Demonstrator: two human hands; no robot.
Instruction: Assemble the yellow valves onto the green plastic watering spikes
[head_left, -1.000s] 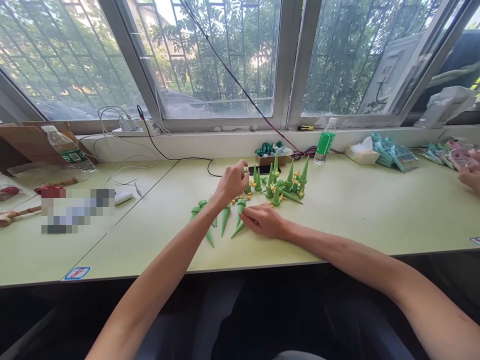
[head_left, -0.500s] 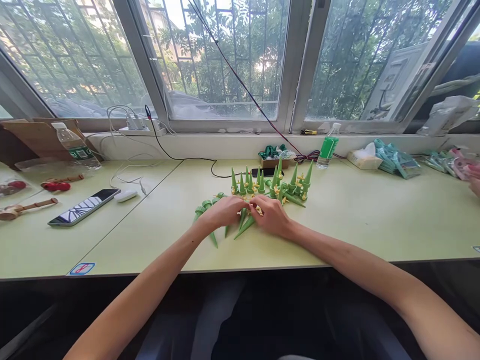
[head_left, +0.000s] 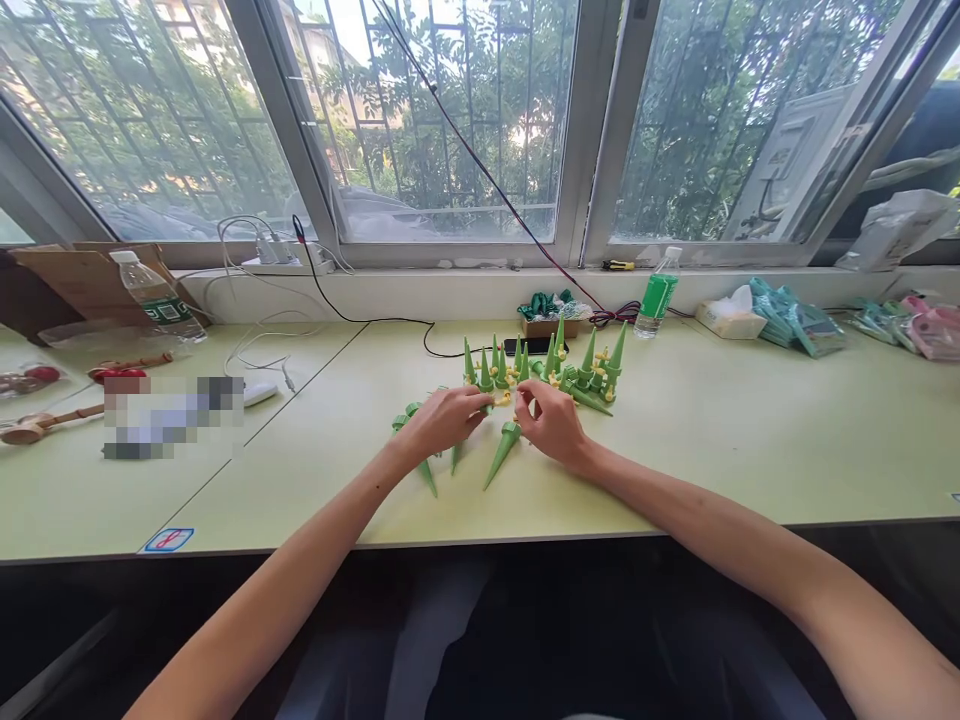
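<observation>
Near the middle of the table, my left hand (head_left: 446, 418) is closed on a watering spike, mostly hidden by the fingers; its yellow valve (head_left: 501, 399) sticks out toward the right. My right hand (head_left: 553, 425) is a short way off, thumb and forefinger curled in a pinch; whatever is between them is too small to make out. Below its fingers a green watering spike (head_left: 501, 457) slants with its tip toward me; I cannot tell whether the hand touches it. More green spikes (head_left: 427, 478) lie beside my left hand. Several upright spikes with yellow valves (head_left: 592, 362) stand behind both hands.
Behind the spikes are a dark phone (head_left: 534, 346) and a small box (head_left: 551, 327). A green-labelled bottle (head_left: 658, 293) and tissues (head_left: 731, 318) are at the back right. On the left lie a blurred-out patch (head_left: 169, 420) and wooden toys (head_left: 52, 424). The table's front edge is near me.
My hands have drawn apart from where they met, showing the yellow valve between them. The slanted spike by my right hand has shifted right and slightly toward me.
</observation>
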